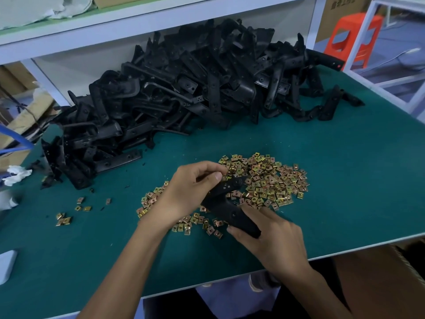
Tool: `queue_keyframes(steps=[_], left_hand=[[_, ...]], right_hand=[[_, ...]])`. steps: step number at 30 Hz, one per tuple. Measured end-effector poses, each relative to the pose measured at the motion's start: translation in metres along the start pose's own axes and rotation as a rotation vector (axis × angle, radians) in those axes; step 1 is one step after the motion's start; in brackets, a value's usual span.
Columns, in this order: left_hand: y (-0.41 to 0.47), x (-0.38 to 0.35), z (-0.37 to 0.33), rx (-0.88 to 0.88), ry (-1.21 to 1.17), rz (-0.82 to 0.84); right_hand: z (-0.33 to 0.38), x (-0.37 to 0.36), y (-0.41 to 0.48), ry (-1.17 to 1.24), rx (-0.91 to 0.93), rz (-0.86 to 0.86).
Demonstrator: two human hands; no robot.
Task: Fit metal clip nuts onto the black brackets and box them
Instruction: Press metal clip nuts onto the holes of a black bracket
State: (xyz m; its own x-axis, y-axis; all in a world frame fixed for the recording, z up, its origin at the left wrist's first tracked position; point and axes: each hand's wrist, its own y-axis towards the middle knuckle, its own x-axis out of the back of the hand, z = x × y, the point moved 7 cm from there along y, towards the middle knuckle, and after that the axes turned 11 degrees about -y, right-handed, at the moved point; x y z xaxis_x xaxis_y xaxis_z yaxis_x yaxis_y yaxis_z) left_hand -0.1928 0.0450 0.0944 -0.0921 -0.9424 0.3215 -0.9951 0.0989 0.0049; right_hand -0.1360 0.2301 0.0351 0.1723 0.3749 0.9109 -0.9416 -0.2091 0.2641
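A black bracket point(226, 203) lies slantwise between my two hands, just above a heap of brass-coloured clip nuts point(271, 180) on the green table mat point(333, 192). My right hand point(269, 238) grips the bracket's near end. My left hand point(188, 189) curls over its far end, thumb and fingers pinched together there; whether a clip nut sits between them is hidden. A large pile of black brackets point(184, 88) fills the back of the table.
A few stray clip nuts point(64, 221) lie at the left on the mat. An open cardboard box point(379, 284) sits below the table's front edge at the right. A white shelf frame point(161, 17) rises behind the pile. An orange stool point(354, 40) stands far right.
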Motion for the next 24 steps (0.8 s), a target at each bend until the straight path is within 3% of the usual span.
queue_keyframes(steps=[17,24], left_hand=[[-0.0016,-0.0029,0.0005,0.01,0.034,0.017],[-0.0047,-0.0035,0.0058,0.028,-0.058,-0.032]], right_hand=[[0.0014,-0.0014,0.0015,0.018,0.036,-0.022],[-0.0001,-0.0024,0.0019,0.026,0.032,-0.008]])
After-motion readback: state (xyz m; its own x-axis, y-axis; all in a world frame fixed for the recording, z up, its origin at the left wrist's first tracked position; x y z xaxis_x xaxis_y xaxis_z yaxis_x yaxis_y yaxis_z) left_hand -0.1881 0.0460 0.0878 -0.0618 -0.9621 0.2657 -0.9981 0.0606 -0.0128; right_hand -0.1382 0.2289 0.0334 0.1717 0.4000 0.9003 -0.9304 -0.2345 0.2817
